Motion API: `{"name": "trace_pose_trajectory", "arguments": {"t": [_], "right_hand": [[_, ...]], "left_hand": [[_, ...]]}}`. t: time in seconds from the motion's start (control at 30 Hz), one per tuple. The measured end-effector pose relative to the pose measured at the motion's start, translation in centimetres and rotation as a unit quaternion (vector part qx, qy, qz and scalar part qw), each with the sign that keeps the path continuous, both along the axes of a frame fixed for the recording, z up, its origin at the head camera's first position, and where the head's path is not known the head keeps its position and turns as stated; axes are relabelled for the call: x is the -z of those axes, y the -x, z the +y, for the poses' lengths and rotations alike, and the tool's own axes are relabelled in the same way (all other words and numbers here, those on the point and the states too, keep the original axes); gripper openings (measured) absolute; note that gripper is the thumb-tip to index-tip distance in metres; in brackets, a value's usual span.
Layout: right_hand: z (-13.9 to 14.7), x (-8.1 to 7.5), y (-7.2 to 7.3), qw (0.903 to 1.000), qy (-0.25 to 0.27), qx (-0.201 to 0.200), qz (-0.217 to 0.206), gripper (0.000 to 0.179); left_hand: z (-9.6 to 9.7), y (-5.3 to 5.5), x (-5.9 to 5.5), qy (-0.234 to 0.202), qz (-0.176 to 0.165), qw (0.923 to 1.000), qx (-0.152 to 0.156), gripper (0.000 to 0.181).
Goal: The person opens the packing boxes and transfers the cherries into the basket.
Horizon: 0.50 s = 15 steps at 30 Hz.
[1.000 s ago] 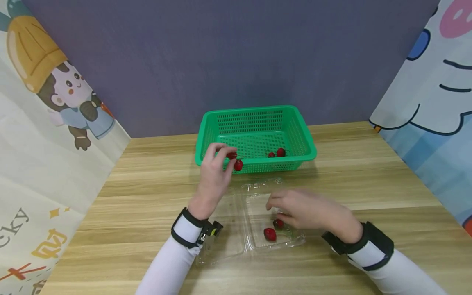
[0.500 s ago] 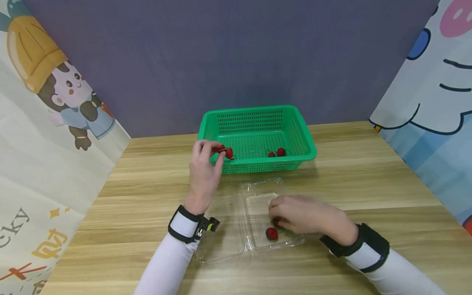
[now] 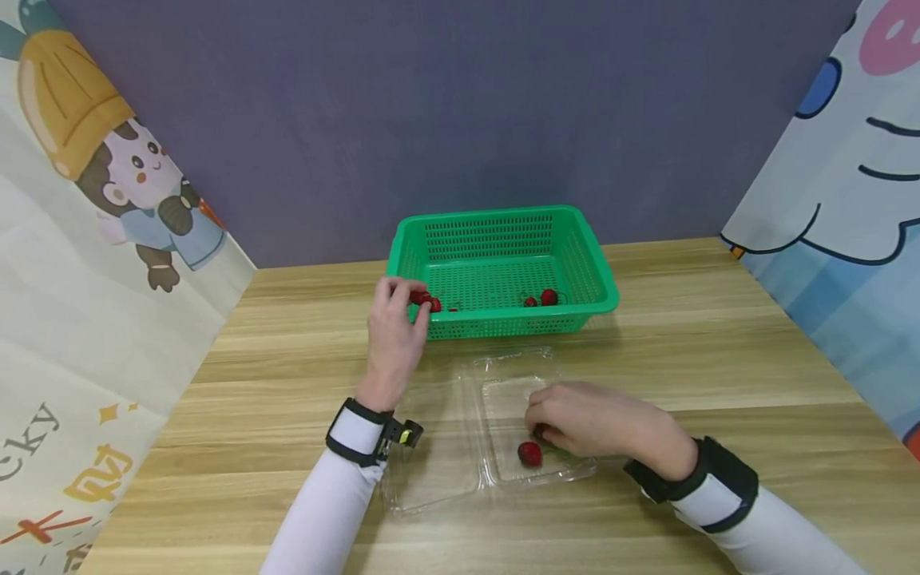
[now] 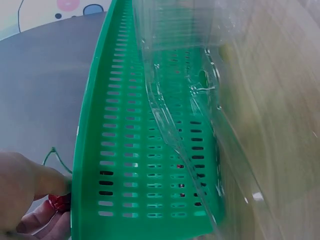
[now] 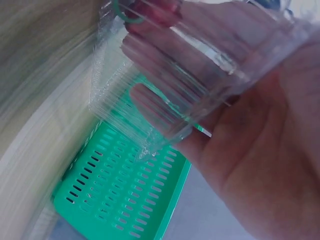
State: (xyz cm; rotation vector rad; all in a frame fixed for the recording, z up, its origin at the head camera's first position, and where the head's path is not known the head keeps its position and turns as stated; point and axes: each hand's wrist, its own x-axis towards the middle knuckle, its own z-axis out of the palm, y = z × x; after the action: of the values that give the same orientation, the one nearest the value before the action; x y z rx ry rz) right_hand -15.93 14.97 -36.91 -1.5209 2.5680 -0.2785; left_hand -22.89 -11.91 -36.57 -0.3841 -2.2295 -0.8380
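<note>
My left hand is over the left end of the green basket, pinching red cherries just inside its front rim. In the left wrist view a green stem loops above the fingers. My right hand reaches down into the right half of an open clear plastic box. Its fingers are curled about a dark red cherry, mostly hidden by them. Another cherry lies loose in the box beside the fingertips.
Two more cherries sit in the basket toward its right front. The basket stands on the wooden table before a dark back panel. The box's other half lies flat to the left.
My left hand has moved left and slightly away from me, bringing its cherries from in front of the basket to inside its rim. The right hand's fingers have closed about a cherry in the box.
</note>
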Motion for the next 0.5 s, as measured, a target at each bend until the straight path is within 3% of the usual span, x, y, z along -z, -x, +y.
{"name": "trace_pose_trajectory", "arguments": {"t": [0.5], "right_hand": [[0.02,0.29,0.01,1.0,-0.002,-0.001,-0.001,0.016]], "left_hand": [[-0.29,0.29,0.54,0.031,-0.02,0.9993,-0.005,0.02]]}}
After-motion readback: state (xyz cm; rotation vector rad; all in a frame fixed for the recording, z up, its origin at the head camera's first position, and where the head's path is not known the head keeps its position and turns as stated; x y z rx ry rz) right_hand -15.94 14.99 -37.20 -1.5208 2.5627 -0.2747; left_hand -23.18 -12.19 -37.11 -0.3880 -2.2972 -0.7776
